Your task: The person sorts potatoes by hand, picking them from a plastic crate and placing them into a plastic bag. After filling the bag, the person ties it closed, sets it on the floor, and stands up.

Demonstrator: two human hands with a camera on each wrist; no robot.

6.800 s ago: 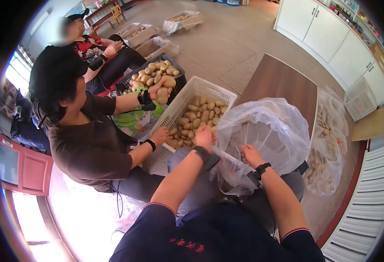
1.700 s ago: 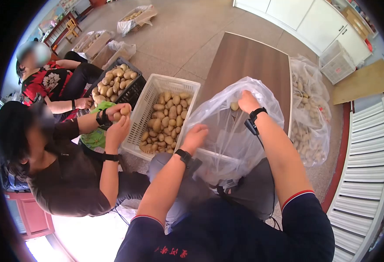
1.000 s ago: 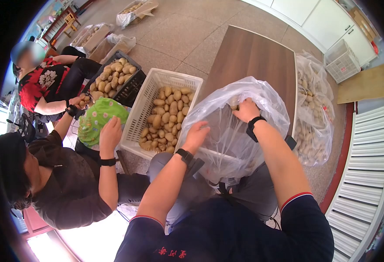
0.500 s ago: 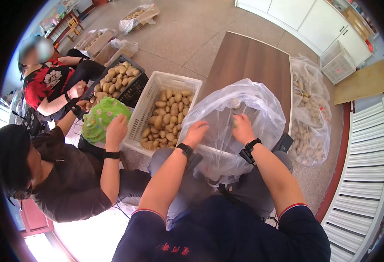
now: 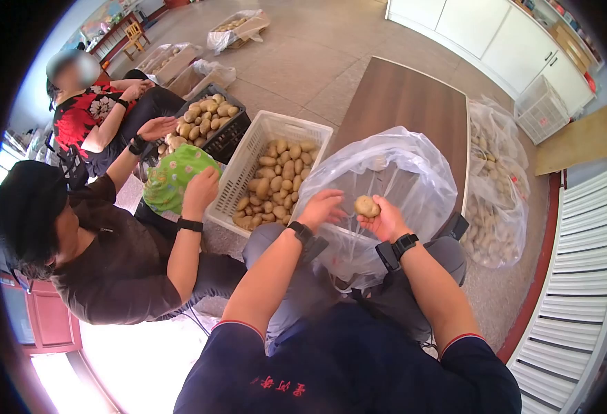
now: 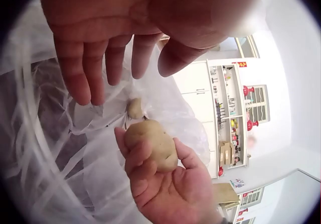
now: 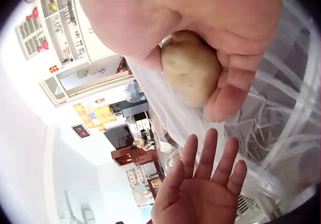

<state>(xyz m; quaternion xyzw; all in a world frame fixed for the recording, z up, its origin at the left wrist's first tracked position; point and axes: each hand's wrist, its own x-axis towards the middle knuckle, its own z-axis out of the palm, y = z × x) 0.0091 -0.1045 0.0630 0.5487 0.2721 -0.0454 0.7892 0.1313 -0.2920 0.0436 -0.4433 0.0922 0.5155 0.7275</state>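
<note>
My right hand (image 5: 381, 219) holds a small potato (image 5: 366, 205) in curled fingers, just above the near rim of a clear plastic bag (image 5: 414, 172) that lines a white crate. The right wrist view shows the potato (image 7: 190, 67) cupped by the fingers, and the left wrist view shows the same potato (image 6: 150, 144) in that hand. My left hand (image 5: 323, 207) hovers beside it with fingers spread and straight, holding nothing, seen as an open palm (image 7: 203, 186). Another potato (image 6: 134, 108) lies behind the bag's film.
A white crate of potatoes (image 5: 273, 181) stands to the left, a black crate of potatoes (image 5: 207, 121) beyond it. A seated person (image 5: 103, 255) touches a green bag (image 5: 174, 178); another person (image 5: 89, 110) sits farther left. A brown table (image 5: 414, 103) and bagged potatoes (image 5: 500, 200) lie right.
My right hand has come up out of the bag with a potato and drawn toward me. My left hand let go of the bag's rim and spread open beside it.
</note>
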